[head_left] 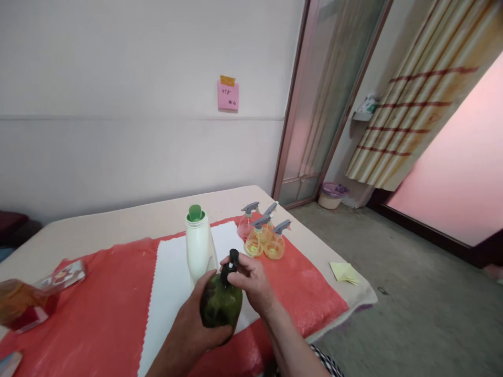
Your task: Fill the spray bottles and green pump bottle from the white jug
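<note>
A dark green pump bottle (222,303) with a black pump top (233,260) is held up near the front of the table, tilted a little. My left hand (196,322) is wrapped round the bottle's body. The fingers of my right hand (251,280) close on the black collar below the pump head. Just behind stands a tall white bottle (197,246) with a green spout (195,213) at its open top; my hands partly hide its lower part.
Several small spray bottles (254,242) with grey triggers stand behind my right hand. A white sheet (168,283) lies on red plastic (118,293). Yellow paper (343,273) lies near the right edge. A clear package (65,276) and an orange-red container (25,306) sit at left.
</note>
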Available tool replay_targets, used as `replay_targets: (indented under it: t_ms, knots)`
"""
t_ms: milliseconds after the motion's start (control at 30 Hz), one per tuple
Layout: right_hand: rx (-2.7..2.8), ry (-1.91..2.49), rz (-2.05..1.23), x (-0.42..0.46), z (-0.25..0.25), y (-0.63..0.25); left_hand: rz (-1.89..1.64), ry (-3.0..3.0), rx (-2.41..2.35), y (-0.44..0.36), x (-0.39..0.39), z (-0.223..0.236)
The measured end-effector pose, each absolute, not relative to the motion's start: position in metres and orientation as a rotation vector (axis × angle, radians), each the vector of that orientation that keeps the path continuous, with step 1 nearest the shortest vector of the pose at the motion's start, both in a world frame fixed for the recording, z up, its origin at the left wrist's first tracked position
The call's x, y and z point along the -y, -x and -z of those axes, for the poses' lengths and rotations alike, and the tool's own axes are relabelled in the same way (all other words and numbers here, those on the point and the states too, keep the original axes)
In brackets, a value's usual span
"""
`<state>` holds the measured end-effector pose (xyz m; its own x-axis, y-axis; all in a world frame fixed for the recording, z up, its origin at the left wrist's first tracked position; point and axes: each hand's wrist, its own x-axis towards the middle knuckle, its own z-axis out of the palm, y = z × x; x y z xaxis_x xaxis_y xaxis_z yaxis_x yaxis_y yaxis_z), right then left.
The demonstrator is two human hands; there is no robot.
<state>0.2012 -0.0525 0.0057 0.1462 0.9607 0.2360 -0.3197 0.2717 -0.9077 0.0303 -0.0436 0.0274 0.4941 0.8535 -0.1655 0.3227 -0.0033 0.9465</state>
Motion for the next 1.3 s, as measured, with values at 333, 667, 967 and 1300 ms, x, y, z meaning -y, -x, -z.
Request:
replay_targets:
  t_ms: [333,667,967,1300]
  knots:
    - [0.929,0.695,-1.107,0.055,-0.007,-0.182,-0.579,-1.578,-1.053,-0.029,0.045,-0.037]
    - [0.935,0.712,-1.078,0.053,-0.005,-0.178,-0.617,-1.578,-1.055,-0.026,0.043,-0.036]
    - [0.962,0.758,-1.091,0.054,-0.003,-0.172,-0.574,-1.624,-1.043,-0.017,0.039,-0.035]
    - [0.868,0.941,-1.004,0.038,0.021,-0.182,-1.124,-1.411,-1.239,0.046,-0.012,-0.012]
